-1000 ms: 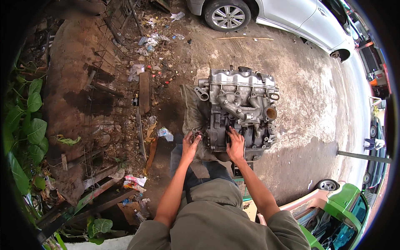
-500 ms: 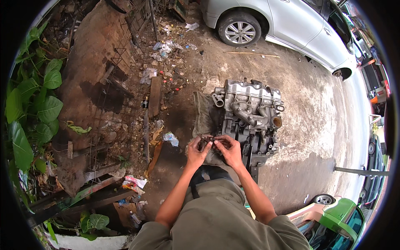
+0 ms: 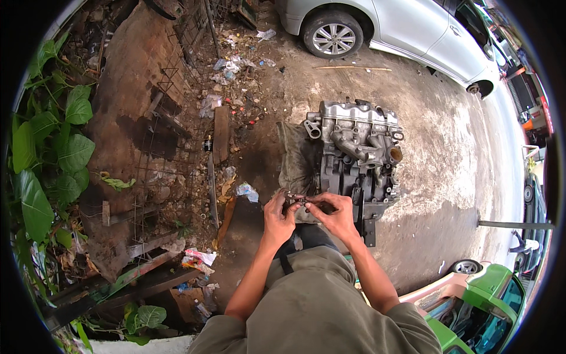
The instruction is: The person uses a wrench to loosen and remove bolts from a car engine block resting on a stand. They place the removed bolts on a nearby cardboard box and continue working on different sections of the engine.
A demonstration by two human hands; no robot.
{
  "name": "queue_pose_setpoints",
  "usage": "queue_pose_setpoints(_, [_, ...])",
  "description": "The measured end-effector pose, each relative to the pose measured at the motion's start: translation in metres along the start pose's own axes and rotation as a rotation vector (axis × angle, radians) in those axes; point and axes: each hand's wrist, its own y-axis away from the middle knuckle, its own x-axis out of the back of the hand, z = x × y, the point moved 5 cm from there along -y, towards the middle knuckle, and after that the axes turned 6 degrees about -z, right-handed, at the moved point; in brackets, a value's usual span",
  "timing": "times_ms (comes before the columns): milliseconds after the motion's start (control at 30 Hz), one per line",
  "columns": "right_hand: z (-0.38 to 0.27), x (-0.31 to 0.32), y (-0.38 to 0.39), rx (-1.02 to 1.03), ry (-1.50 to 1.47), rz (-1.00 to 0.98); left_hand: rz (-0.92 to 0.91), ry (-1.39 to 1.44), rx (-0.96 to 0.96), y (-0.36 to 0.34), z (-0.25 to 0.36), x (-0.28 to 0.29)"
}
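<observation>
Both hands meet in front of my body, just short of the engine. My left hand point(image 3: 278, 218) is closed around a small dark metal part point(image 3: 301, 201), whose exact kind I cannot make out. Thumb and fingers of my right hand point(image 3: 335, 213) pinch the right end of the same part. Beyond the hands stands a car engine point(image 3: 361, 150), with a silvery ribbed top cover, a curved pipe manifold and a dark lower block. A grimy grey cloth point(image 3: 292, 156) is spread on the ground along its left side.
A silver car point(image 3: 407, 26) stands at the far side, a green vehicle point(image 3: 471, 301) at the near right. Litter point(image 3: 230, 68), a plank point(image 3: 221, 134) and wire mesh line the left, with leafy plants point(image 3: 73, 153) at the edge. A thin stick point(image 3: 352, 68) lies past the engine.
My hands have shifted slightly right, and the right one has turned a little with its wrist farther out. The small part stays between them. The whole view has moved slightly.
</observation>
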Motion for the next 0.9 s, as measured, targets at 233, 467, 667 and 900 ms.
queue_pose_setpoints(233, [-0.011,0.002,0.018,0.080,0.009,0.077,-0.083,-0.078,-0.091,0.002,0.028,0.003])
queue_pose_setpoints(467, [-0.029,0.025,0.033,0.329,0.122,0.139,-0.083,-0.045,-0.135,0.001,0.058,-0.007])
queue_pose_setpoints(667, [-0.030,0.057,0.041,0.395,0.089,0.114,-0.066,-0.050,-0.143,0.005,0.084,-0.034])
queue_pose_setpoints(900, [0.016,0.113,0.059,0.121,-0.272,-0.057,0.053,-0.128,-0.122,0.025,0.102,-0.112])
